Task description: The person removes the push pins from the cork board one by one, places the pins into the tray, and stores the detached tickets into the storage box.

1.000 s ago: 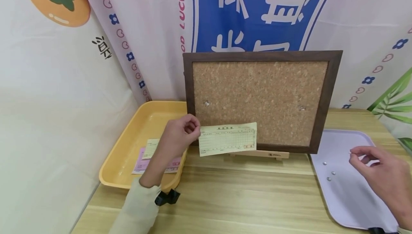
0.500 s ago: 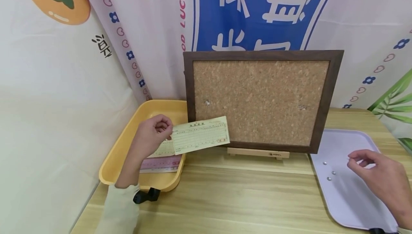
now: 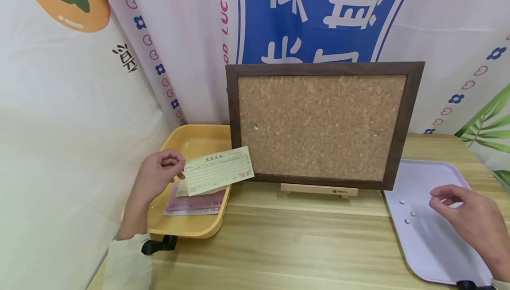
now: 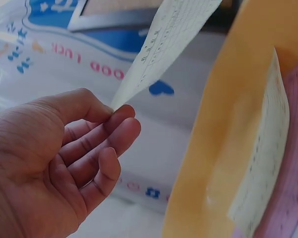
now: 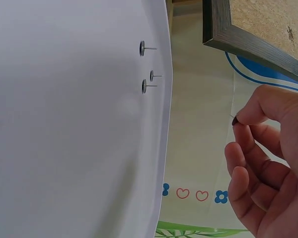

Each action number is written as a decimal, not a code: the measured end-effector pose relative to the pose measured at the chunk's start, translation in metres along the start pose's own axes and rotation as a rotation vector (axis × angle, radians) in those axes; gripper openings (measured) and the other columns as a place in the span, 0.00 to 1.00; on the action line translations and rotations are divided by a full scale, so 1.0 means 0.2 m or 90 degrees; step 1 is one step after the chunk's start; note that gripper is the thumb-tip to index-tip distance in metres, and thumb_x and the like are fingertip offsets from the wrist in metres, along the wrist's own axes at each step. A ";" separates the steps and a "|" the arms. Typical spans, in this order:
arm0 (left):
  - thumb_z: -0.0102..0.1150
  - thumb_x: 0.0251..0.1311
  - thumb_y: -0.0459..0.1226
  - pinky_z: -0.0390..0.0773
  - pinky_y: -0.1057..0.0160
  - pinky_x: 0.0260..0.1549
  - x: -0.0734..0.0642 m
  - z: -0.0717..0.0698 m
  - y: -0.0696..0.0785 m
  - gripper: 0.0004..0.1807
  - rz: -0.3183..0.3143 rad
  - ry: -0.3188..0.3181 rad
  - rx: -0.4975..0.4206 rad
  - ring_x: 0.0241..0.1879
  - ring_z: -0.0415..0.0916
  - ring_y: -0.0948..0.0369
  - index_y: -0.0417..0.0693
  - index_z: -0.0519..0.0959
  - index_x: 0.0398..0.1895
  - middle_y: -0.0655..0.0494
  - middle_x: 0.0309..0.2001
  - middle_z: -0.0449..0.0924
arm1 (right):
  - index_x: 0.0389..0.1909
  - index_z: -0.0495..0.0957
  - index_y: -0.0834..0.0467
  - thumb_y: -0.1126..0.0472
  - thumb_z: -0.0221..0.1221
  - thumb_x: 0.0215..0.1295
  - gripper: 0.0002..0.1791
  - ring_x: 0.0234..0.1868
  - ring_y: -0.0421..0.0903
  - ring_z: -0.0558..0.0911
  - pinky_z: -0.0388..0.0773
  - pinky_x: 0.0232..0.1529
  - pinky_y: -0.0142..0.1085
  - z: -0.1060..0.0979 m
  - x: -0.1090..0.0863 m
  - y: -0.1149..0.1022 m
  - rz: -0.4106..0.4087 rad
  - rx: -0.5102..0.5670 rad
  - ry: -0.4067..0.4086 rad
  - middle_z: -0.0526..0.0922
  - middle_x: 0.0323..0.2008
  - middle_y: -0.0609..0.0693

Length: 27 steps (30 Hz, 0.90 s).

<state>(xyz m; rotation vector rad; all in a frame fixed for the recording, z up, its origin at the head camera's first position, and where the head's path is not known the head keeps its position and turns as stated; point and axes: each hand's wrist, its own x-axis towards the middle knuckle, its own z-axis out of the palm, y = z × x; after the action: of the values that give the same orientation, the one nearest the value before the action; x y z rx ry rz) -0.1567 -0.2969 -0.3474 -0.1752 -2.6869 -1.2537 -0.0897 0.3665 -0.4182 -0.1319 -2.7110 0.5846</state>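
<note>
My left hand (image 3: 156, 177) pinches the left edge of a pale yellow receipt slip (image 3: 220, 169) between thumb and forefinger. The slip hangs over the yellow tray (image 3: 179, 232), its right end overlapping the corkboard's lower left corner in the head view. Between the thumb and forefinger of my right hand (image 5: 268, 153) is a thumbtack (image 5: 234, 120), its thin pin pointing outward. That hand hovers above the lavender tray (image 3: 434, 245). Several centimetres away on this tray lie three more silver thumbtacks (image 3: 412, 214), pins up. Inside the yellow tray are a pink slip (image 3: 187, 203) and another yellow slip (image 4: 263, 163).
A corkboard (image 3: 322, 126) in a dark brown frame leans on a small wooden stand (image 3: 318, 190) at the middle back. Its cork has two worn spots. Below spreads a wood-grain table (image 3: 303, 241). Printed cloth (image 3: 199, 37) hangs behind and at the left.
My left hand has carried the yellow receipt slip leftward, away from the corkboard and over the yellow tray. My right hand has stayed almost in place with its thumbtack.
</note>
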 end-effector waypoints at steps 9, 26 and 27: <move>0.58 0.71 0.35 0.79 0.63 0.25 -0.03 -0.07 -0.13 0.08 -0.061 0.015 0.075 0.29 0.84 0.53 0.37 0.79 0.43 0.48 0.30 0.84 | 0.32 0.86 0.60 0.62 0.69 0.56 0.05 0.25 0.31 0.71 0.63 0.26 0.31 0.00 -0.01 0.03 -0.027 0.007 -0.003 0.83 0.25 0.48; 0.57 0.69 0.34 0.77 0.64 0.25 -0.05 -0.09 -0.20 0.06 -0.052 0.009 0.139 0.28 0.84 0.54 0.39 0.80 0.40 0.52 0.29 0.84 | 0.33 0.86 0.58 0.63 0.70 0.56 0.05 0.25 0.27 0.70 0.64 0.26 0.30 0.00 -0.02 0.03 -0.043 0.017 -0.004 0.84 0.25 0.48; 0.58 0.69 0.34 0.77 0.64 0.25 -0.05 -0.09 -0.20 0.06 -0.052 0.009 0.144 0.28 0.84 0.55 0.39 0.80 0.39 0.52 0.29 0.83 | 0.33 0.86 0.59 0.63 0.70 0.56 0.05 0.25 0.29 0.71 0.64 0.26 0.30 0.00 -0.02 0.03 -0.041 0.014 -0.008 0.84 0.25 0.48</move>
<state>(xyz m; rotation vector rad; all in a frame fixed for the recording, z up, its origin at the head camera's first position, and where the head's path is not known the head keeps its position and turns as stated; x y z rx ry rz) -0.1529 -0.3369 -0.3680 -0.0276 -2.8219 -0.9553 -0.0857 0.3722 -0.4221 -0.0343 -2.7086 0.5986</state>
